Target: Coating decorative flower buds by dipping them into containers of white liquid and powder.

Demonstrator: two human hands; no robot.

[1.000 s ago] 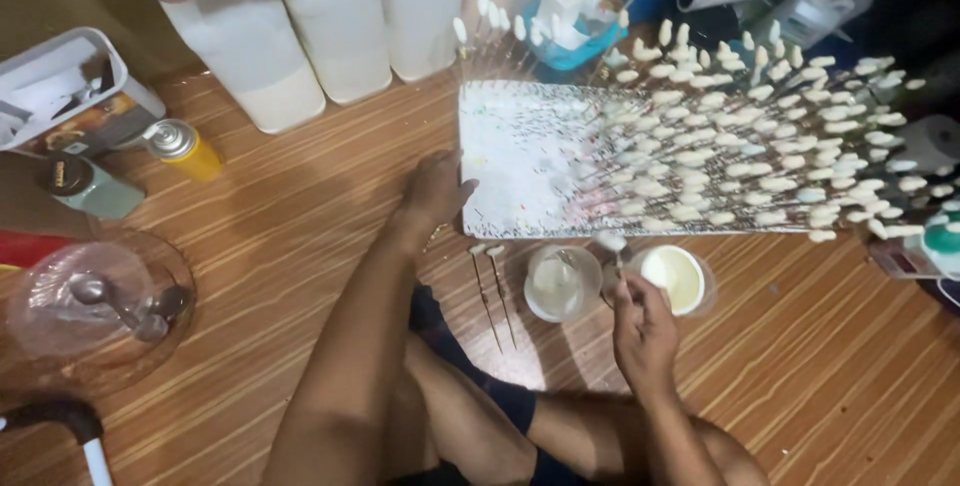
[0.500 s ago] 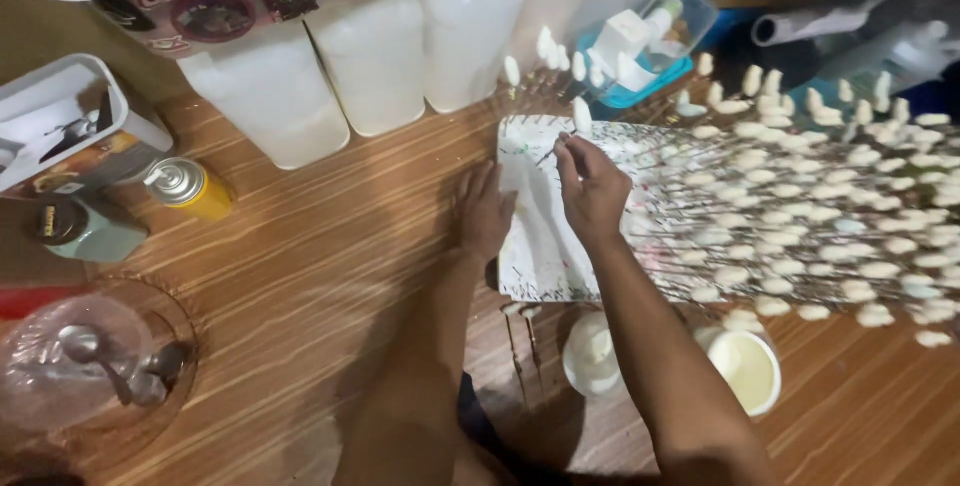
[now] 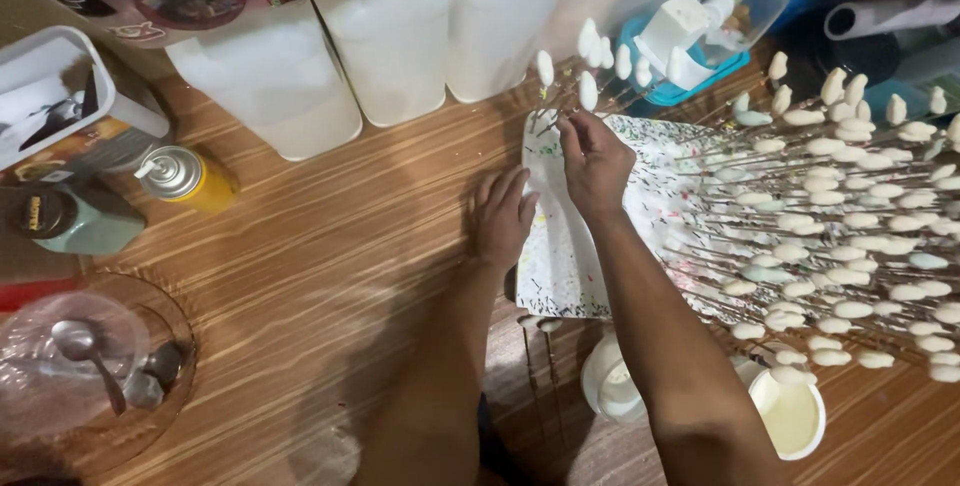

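The right hand's fingertips (image 3: 572, 136) are pinched narrow on a thin skewer (image 3: 583, 111) tipped with a white oval blob, held at the top left corner of the paint-speckled foam board (image 3: 565, 256). The rest of the right hand (image 3: 597, 161) curls loosely above the board's left part. The left hand (image 3: 502, 214) lies flat, fingers spread a little and holding nothing, on the wooden floor (image 3: 330, 266) and touching the board's left edge, as if steadying it.

Most of the work looks done, by my reading: the board's right and middle parts bristle with rows of white-tipped skewers (image 3: 850, 226), and only a strip along the left edge is bare. A few undipped sticks (image 3: 535, 366) lie on the floor just below the board (so some remain). Near them stand two small round cups: a white cup (image 3: 612, 384) and a cup of cream-coloured paste (image 3: 790, 411), partly hidden by the right forearm.

Farther out, white plastic jugs (image 3: 330, 46) line the far side, a yellow spray can (image 3: 190, 178) lies to the left, and a clear lidded dish with a spoon (image 3: 85, 356) sits at the lower left.
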